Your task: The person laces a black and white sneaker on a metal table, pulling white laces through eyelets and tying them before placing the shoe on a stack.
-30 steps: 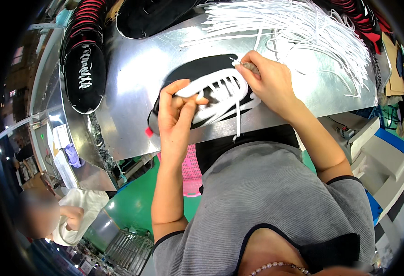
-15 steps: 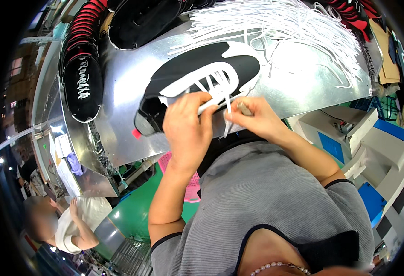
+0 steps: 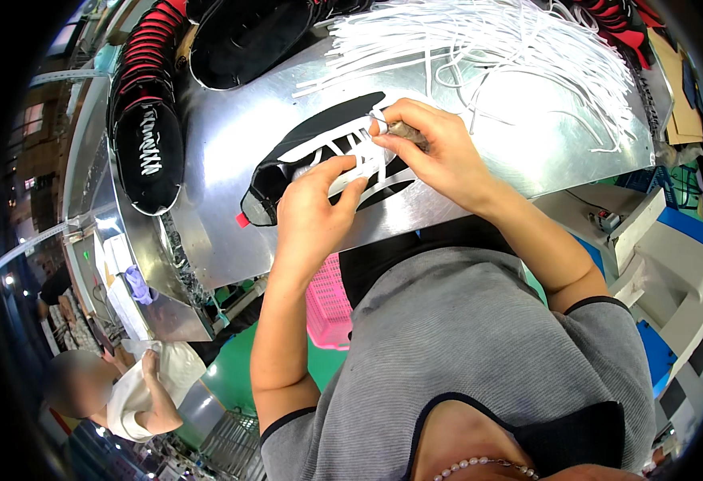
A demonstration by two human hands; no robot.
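A black and white shoe upper [image 3: 329, 120] lies tilted on the metal table, its heel end with a red tab toward the left. White lace [image 3: 337, 147] crosses its opening in several rows. My left hand [image 3: 316, 210] pinches the near side of the lacing between thumb and fingers. At the right end of the lacing, my right hand [image 3: 446, 160] is closed around a short tool with a brownish handle [image 3: 409, 135]. White lace shows at its fingertips, where the tool's tip is hidden.
Loose white laces [image 3: 479, 48] lie heaped at the back of the metal table [image 3: 223, 152]. A row of nested black and red uppers [image 3: 149, 152] runs along the left, with another black upper [image 3: 247, 40] behind. A pink basket [image 3: 329, 309] stands below; a co-worker [image 3: 147, 393] is at lower left.
My right hand has moved up and away from me to the right end of the lacing. The upper has tipped toward me, and my left hand has shifted slightly lower along it.
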